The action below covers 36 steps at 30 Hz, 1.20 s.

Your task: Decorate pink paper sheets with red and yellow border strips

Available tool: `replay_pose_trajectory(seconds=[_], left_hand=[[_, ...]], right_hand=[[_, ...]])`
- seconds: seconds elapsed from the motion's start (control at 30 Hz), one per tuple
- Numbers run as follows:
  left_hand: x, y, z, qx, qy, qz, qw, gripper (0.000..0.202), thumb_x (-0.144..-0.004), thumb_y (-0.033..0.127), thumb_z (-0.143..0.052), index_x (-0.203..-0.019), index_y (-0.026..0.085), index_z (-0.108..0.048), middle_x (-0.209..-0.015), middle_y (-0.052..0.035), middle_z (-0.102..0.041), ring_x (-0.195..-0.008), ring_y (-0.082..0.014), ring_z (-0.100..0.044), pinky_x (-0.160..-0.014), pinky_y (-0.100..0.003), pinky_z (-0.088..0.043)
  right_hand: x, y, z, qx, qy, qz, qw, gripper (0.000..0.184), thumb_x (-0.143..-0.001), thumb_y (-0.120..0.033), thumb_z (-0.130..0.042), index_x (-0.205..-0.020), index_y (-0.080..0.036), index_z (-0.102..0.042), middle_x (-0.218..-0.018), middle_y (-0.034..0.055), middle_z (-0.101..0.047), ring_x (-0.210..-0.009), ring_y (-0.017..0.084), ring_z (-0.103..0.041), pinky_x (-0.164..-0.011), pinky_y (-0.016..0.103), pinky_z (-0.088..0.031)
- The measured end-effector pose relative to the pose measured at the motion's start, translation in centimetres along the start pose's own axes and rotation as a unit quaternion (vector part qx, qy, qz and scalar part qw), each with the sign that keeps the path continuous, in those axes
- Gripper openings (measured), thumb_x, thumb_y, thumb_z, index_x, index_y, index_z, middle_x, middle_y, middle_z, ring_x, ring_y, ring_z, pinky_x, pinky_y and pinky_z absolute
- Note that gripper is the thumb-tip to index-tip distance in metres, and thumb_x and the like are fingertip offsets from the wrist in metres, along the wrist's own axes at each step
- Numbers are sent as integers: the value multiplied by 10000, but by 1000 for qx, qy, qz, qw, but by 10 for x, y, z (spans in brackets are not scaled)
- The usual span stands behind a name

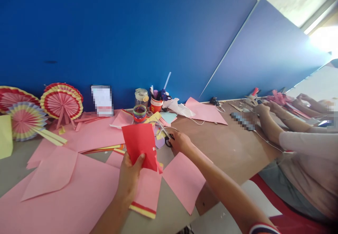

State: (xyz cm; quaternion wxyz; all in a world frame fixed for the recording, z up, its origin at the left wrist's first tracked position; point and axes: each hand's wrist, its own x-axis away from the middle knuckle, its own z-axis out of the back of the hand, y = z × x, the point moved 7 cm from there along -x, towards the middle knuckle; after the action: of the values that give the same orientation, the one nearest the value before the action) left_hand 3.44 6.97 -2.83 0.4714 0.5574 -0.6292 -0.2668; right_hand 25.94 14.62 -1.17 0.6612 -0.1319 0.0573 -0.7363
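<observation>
My left hand [130,174] is closed on the lower edge of a folded red paper sheet [139,146], which it holds upright above the table. My right hand [179,140] reaches forward and its fingers are wrapped on a pair of scissors [165,134] with black handles that lies on the table among paper scraps. Under both hands lie pink paper sheets [66,191] and a strip with red and yellow bands [144,207].
Pleated paper fans [61,102] stand at the left against a blue partition [132,33]. A glass jar [142,97], a roll of tape [139,113] and a red cup of pens [156,103] stand behind. Another person's arms [269,124] work at the right.
</observation>
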Motion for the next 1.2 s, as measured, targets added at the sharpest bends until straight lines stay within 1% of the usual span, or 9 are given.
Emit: replay_pose_trajectory(seconds=[0.17,0.33,0.47,0.53,0.7,0.9,1.0,1.07,1.2], left_hand=[[0,-7,-5,94,-27,52,994,374,-644,340,-787,-958,199,-639,-897,-20,-727,-820,-196,-682,-730,-299,-538],[0,-11,0,102,9,60,993,410,-621,307,-802,-974,185,-636,-915,-30,-723,-835,-190,-680,-740,-302,-541],[-1,-11,2,117,29,58,991,416,-596,290,-811,-956,181,-633,-921,-29,-717,-838,-175,-674,-751,-289,-532],[-1,-11,3,125,30,61,990,372,-575,278,-811,-886,171,-636,-826,-19,-713,-757,-161,-671,-710,-270,-525],[0,-16,8,103,25,115,988,185,-563,260,-730,-601,183,-566,-535,-5,-610,-634,-202,-649,-595,-288,-505],[-1,-11,11,90,32,74,993,180,-602,291,-713,-705,190,-604,-680,-36,-670,-712,-211,-661,-684,-310,-522],[-2,-6,9,68,20,26,997,225,-587,275,-752,-724,181,-600,-636,1,-637,-622,-158,-625,-670,-282,-510],[-4,-4,7,48,13,5,999,247,-603,274,-762,-778,178,-617,-662,11,-644,-608,-134,-613,-655,-258,-504],[-5,-6,6,36,10,3,999,397,-664,326,-761,-1007,175,-631,-943,-72,-709,-839,-200,-671,-741,-293,-527]], right_hand=[[-1,1,10,14,15,-14,1000,207,-866,-202,-416,-806,-191,-614,-870,67,-669,-777,183,-601,-594,258,-321],[-4,-6,3,11,12,-4,1000,211,-808,-397,-555,-874,-202,-597,-968,76,-653,-807,203,-604,-582,254,-320],[-10,-9,-5,7,16,-12,1000,139,-812,-273,-526,-891,-181,-594,-941,101,-652,-825,222,-611,-604,259,-332],[-13,-9,-5,-3,19,-19,1000,104,-795,-197,-506,-843,-172,-594,-887,101,-653,-813,221,-610,-603,256,-333],[-15,-15,2,-72,17,-9,997,81,-738,-150,-499,-687,-179,-555,-666,14,-605,-641,146,-565,-533,213,-314],[-13,-42,-6,-164,-2,19,986,198,-821,-274,-458,-704,-176,-584,-499,-33,-551,-466,101,-491,-479,196,-330],[-13,-41,-4,-164,11,22,986,220,-851,-288,-438,-803,-175,-621,-595,-6,-623,-536,118,-548,-538,209,-379],[-13,-29,2,-142,37,12,989,198,-847,-249,-446,-871,-170,-625,-779,37,-670,-704,146,-602,-632,225,-410],[-13,3,12,-74,69,-20,995,270,-835,-225,-495,-1080,-157,-586,-1167,130,-589,-1007,215,-575,-780,265,-410]])
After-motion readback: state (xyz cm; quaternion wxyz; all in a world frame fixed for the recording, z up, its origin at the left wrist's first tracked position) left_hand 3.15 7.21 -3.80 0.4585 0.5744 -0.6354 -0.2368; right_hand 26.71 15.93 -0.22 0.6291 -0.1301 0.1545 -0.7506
